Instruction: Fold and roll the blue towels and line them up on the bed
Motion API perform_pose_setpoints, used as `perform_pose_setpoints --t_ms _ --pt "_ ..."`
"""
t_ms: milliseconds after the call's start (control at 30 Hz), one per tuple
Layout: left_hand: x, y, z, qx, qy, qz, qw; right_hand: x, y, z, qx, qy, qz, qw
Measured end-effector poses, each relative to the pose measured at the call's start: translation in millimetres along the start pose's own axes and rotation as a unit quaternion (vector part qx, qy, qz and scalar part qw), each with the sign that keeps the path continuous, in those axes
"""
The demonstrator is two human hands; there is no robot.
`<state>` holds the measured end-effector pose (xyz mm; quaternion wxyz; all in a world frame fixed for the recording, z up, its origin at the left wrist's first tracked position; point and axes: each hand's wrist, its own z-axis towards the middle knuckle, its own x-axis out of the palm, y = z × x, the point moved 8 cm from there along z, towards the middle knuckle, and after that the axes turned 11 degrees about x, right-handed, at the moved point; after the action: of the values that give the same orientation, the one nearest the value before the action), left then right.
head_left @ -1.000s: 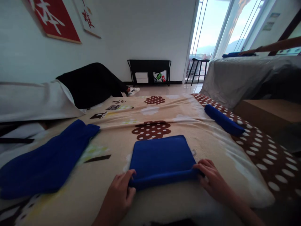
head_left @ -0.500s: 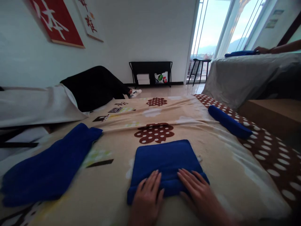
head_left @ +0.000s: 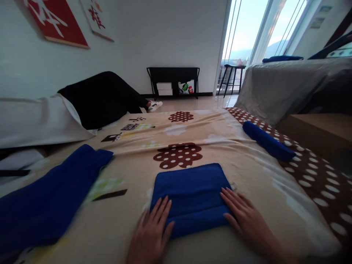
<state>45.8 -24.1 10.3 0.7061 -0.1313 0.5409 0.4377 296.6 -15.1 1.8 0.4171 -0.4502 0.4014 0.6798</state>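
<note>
Blue folded towel (head_left: pixel 191 185) is lying on the blanket (head_left: pixel 249 170); the left hand (head_left: pixel 151 234) and the right hand (head_left: pixel 244 219) are pressing its near edge, grips open and flat.

White wall (head_left: pixel 165 33), red poster (head_left: pixel 55 22) upper left, black shelf (head_left: pixel 173 82) centre, bright window (head_left: pixel 247 33) upper right, shiny floor (head_left: pixel 189 103).

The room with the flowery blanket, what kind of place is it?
Probably a room in a home, maybe a bedroom. A soft blanket covers a bed-like surface, a red hanging decorates the wall, and tall glass doors look out at the sky.
</note>
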Motion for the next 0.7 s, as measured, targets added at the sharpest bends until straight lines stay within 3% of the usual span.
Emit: perform_pose_setpoints --t_ms 67,133,267,333,400,533,600,700 --pt "0.9 13.7 -12.4 -0.043 0.001 -0.006 0.999 -7.0 -14.4 -2.3 0.016 -0.007 -0.001 1.000" --pt "-2.4 8.7 -6.6 -0.040 -0.002 -0.028 0.999 -12.6 1.5 -0.6 -0.026 0.023 0.032 0.999" --pt "6.4 -20.4 41.4 0.092 0.072 -0.159 0.980 -13.4 63.9 21.9 -0.138 0.169 0.155 0.964" --pt "21.8 -11.5 57.9 0.127 0.129 -0.217 0.959 -9.1 65.4 42.0 -0.138 0.215 0.182 0.950" --pt "40.2 22.9 64.5 0.088 0.152 -0.224 0.959 -0.8 39.8 63.2 -0.110 0.225 0.170 0.953" --pt "68.7 93.6 54.9 -0.036 0.132 -0.168 0.976 17.4 -37.5 91.1 -0.031 0.177 0.114 0.977" --pt "74.7 102.1 49.2 -0.045 0.127 -0.153 0.979 24.7 -59.5 94.1 -0.007 0.157 0.096 0.983" --pt "76.1 97.6 46.0 -0.039 0.127 -0.144 0.981 30.1 -69.9 93.7 0.024 0.135 0.080 0.987"
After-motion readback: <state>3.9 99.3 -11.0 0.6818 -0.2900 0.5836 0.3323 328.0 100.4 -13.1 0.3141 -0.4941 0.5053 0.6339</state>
